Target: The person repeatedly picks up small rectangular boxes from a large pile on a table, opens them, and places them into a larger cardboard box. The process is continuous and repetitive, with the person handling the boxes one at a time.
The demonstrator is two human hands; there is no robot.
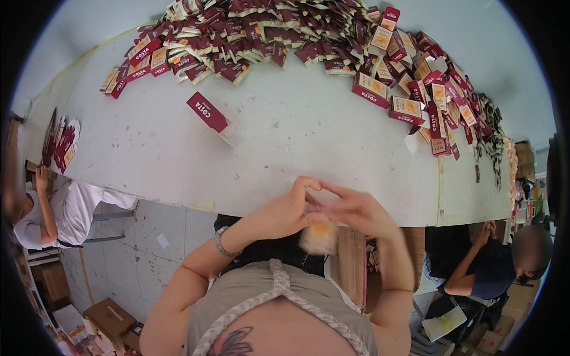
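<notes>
A small carton (319, 237), cream with an orange picture and blurred by motion, hangs in front of my body at the table's near edge. My left hand (292, 207) is closed on its upper end. My right hand (361, 210), partly smeared, has its fingers bent round the carton's top from the other side. Fingers hide that end of it. Beyond my hands, a maroon carton (208, 113) lies on the table (279, 142) with a pale end flap open.
A large heap of maroon and cream sachets (249, 38) covers the far side. Filled-out cartons (436, 95) pile up at the right. Flat maroon cartons (66, 145) lie left. A cardboard box (350, 270) stands below the edge. A person sits on each side.
</notes>
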